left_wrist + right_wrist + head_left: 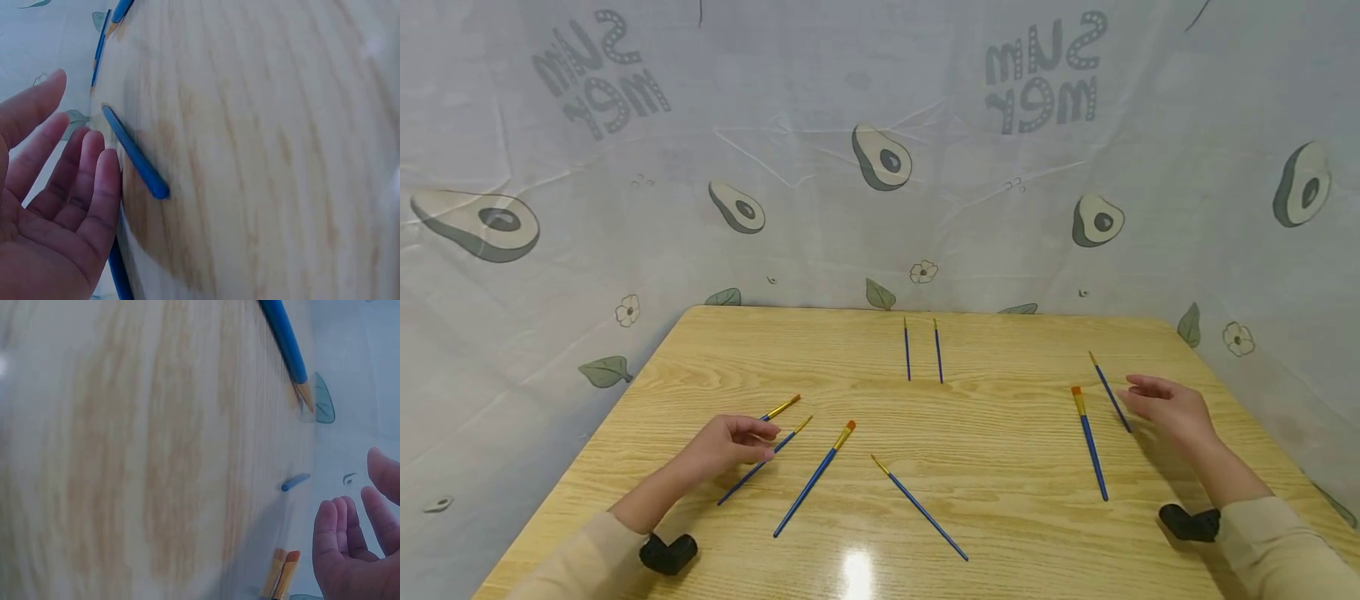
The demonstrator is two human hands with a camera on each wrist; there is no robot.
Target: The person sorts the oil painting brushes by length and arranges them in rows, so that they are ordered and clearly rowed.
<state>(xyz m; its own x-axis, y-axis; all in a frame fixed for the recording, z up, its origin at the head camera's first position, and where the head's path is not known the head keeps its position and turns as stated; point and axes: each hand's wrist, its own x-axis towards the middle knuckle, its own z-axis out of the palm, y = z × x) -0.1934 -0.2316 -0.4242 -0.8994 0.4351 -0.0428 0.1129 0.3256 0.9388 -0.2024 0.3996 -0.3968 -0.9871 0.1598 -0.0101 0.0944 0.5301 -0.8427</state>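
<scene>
Nothing is held by the left hand (724, 447) or right hand (1175, 413), thumbs apart from fingers; the left thin brush (745, 479) and right thin brush (1111, 392) are best pinched mid-handle.

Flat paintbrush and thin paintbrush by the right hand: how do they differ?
The flat paintbrush has a broad orange tip; the thin paintbrush ends in a narrow point. The flat paintbrush's handle looks thicker than the thin paintbrush's. Both handles are blue; both tips point away from the camera.

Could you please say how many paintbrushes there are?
8 paintbrushes: two at the back, two partly hidden by the left hand, two centre-front, two beside the right hand.
</scene>
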